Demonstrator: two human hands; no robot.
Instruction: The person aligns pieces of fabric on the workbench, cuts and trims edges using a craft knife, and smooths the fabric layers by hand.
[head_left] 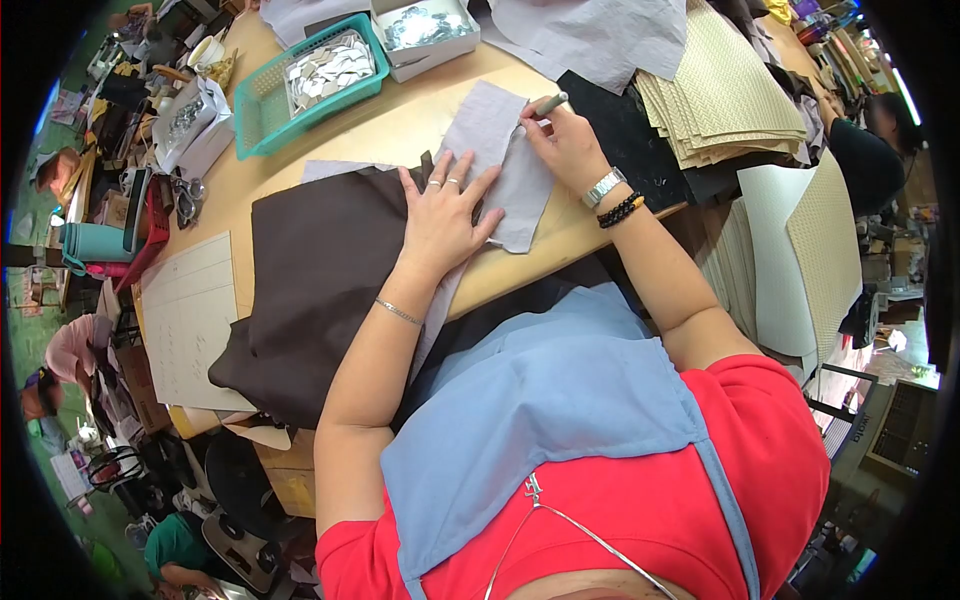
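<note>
One necklace (537,507) hangs nearest, its ends cut off below. Two rings (434,183) sit on my left hand (442,222), fingers spread flat over one grey sheet (525,190) lying on the table (420,115), and my right hand (567,147) is clamped on one pen (551,104), its tip hard to make out.

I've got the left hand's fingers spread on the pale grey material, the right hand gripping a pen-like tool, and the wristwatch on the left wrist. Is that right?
Not quite: the head view shows the wristwatch on the right wrist. The left hand does have its fingers spread on the pale grey material, and the right hand grips a pen-like tool.
</note>
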